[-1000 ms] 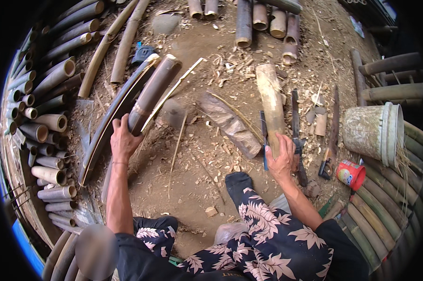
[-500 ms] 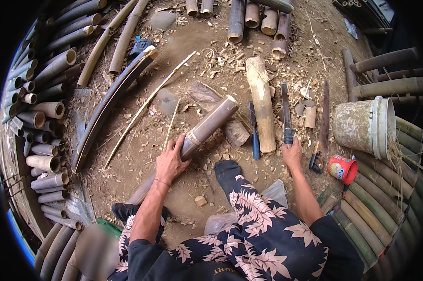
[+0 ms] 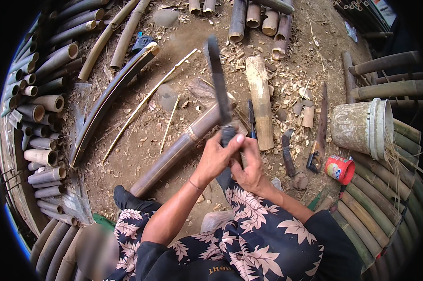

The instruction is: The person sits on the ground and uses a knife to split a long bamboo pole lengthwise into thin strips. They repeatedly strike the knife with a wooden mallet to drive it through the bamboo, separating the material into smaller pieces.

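A long knife (image 3: 217,77) with a straight dark blade stands up in front of me, its tip pointing away and the blade blurred. My left hand (image 3: 215,158) is closed around its dark handle. Against it, my right hand (image 3: 253,172) is closed at the lower end of the same handle; the fingers partly hide it. Behind the knife lies a thick brown bamboo pole (image 3: 171,154), slanting across the ground from my left foot. Its far end rests on a wooden block (image 3: 239,129), and the blade covers part of that end.
Right of my hands lie a blue-handled chisel (image 3: 252,117), a pale split log (image 3: 259,103), a curved dark blade (image 3: 288,150) and a handsaw (image 3: 320,136). Further right are a dirty bucket (image 3: 354,129) and a red tin (image 3: 339,169). Cut bamboo (image 3: 45,157) is stacked at left; shavings cover the soil.
My left hand has let go of the bamboo pole and moved right. My right hand has brought the knife up from the ground at right, and both hands now meet at its handle.
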### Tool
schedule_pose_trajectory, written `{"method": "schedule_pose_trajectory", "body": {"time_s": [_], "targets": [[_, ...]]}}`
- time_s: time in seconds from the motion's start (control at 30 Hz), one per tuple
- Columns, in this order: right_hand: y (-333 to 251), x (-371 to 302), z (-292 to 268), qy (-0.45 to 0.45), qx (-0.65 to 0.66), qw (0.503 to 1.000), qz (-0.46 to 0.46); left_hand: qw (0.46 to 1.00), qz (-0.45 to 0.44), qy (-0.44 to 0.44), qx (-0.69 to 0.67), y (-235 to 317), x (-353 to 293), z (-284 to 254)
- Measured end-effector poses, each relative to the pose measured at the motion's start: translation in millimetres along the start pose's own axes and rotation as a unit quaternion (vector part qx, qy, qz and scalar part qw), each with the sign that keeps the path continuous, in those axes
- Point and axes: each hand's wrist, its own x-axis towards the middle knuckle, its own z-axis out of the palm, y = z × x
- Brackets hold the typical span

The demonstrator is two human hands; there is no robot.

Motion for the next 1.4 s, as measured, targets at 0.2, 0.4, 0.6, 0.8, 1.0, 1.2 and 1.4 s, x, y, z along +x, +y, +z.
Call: {"method": "schedule_pose_trajectory", "body": {"time_s": [0.2,0.4,0.6,0.8,1.0,1.2,1.4], "targets": [[114.5,46.3,-36.9,0.110,-0.197,0.935,0.274,0.985,-0.006,0.163,0.062,1.2,-34.4,-93.7],[196.7,34.6,-32.0,0.008,-0.102,0.942,0.320,0.847,-0.109,0.178,0.489,37.6,-102.3,-142.1],[135.4,30.4,-53.1,0.062,0.243,0.917,0.310,0.752,-0.188,0.159,0.612,42.9,-134.2,-133.2],[86.5,-22.7,-79.4,0.107,0.310,0.924,0.199,0.734,-0.180,0.158,0.635,32.2,-129.6,-129.7],[7.6,-7.4,-100.8,0.091,0.415,0.881,0.208,0.735,-0.170,0.161,0.637,26.0,-130.8,-131.0],[13.8,-23.7,-100.8,-0.001,0.386,0.889,0.247,0.736,-0.167,0.167,0.634,24.3,-132.9,-133.3],[12.1,-27.5,-89.5,-0.025,0.382,0.884,0.268,0.735,-0.163,0.165,0.638,28.1,-130.6,-133.9]]}}
